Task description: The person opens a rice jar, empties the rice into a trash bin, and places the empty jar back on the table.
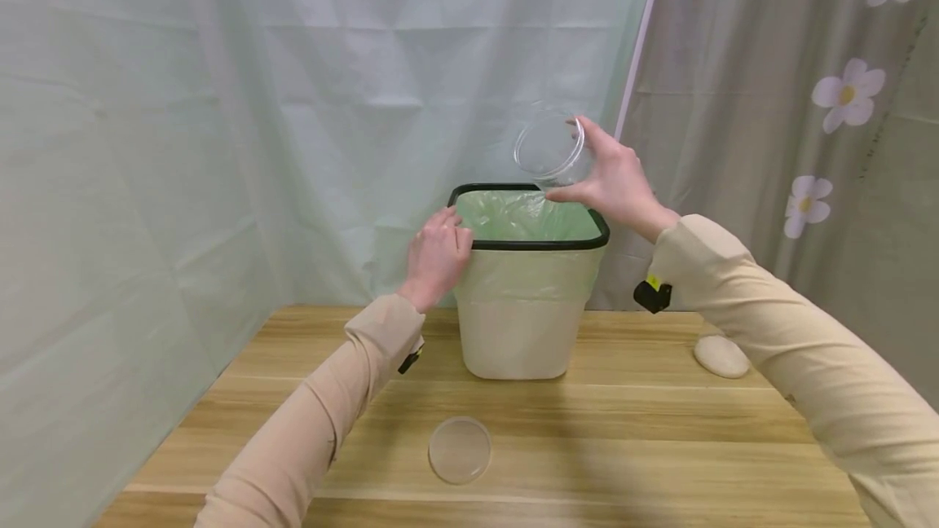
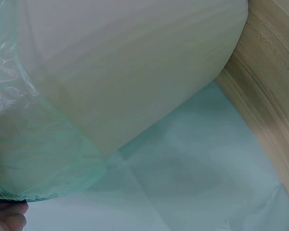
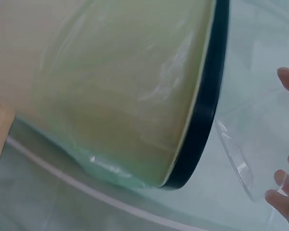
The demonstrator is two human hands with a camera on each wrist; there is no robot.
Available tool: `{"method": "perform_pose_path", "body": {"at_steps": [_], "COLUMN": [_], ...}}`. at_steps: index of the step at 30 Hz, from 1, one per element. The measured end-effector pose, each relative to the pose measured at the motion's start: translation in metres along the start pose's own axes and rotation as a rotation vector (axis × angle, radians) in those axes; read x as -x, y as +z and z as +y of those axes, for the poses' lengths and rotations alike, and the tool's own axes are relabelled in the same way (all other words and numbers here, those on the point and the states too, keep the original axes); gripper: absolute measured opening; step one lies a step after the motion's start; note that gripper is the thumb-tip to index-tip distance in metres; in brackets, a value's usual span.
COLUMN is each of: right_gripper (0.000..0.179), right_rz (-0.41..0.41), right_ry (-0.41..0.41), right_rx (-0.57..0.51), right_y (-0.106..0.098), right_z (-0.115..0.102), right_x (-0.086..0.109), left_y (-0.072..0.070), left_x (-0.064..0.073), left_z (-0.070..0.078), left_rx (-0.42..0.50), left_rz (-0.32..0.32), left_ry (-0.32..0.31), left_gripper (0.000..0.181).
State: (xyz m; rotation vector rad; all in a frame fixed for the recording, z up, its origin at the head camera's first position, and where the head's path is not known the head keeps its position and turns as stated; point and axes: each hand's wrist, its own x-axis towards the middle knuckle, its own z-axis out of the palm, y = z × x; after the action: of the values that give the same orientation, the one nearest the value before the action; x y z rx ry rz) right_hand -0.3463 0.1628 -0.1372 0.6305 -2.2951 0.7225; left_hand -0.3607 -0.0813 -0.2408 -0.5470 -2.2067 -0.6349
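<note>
A white trash bin (image 1: 522,316) with a black rim and a pale green bag liner (image 1: 499,214) stands on the table. At the rim's left side, my left hand (image 1: 440,251) grips the edge with curled fingers; in the left wrist view only its fingertips (image 2: 12,219) show below the rim. Above the bin's right side, my right hand (image 1: 619,182) holds a clear plastic container (image 1: 548,145), thumb below and fingers above. The container is tilted with its round mouth facing me, and no contents are visible. The right wrist view shows the container (image 3: 255,144) beyond the rim.
A round clear lid (image 1: 460,451) lies on the wooden table (image 1: 660,414) in front of the bin. Farther right sits a round whitish object (image 1: 722,355) beside my right sleeve. Pale curtains (image 1: 330,88) hang behind and to the left.
</note>
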Motion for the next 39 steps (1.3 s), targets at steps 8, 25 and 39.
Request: {"method": "perform_pose_path", "body": {"at_steps": [8, 25, 39], "right_gripper": [0.094, 0.086, 0.076], "right_rz": [0.001, -0.001, 0.017], "right_ry": [0.137, 0.29, 0.334], "right_rx": [-0.185, -0.434, -0.667], "right_y": [-0.003, -0.004, -0.004], "right_z": [-0.004, -0.005, -0.012], "right_x": [0.001, 0.009, 0.022], "left_y": [0.001, 0.002, 0.001], "left_x": [0.0, -0.001, 0.0], "left_z": [0.0, -0.004, -0.005], "left_rx": [0.002, 0.008, 0.014], "left_rz": [0.008, 0.003, 0.016], "left_ry": [0.0, 0.002, 0.003], "left_gripper": [0.043, 0.042, 0.044]}}
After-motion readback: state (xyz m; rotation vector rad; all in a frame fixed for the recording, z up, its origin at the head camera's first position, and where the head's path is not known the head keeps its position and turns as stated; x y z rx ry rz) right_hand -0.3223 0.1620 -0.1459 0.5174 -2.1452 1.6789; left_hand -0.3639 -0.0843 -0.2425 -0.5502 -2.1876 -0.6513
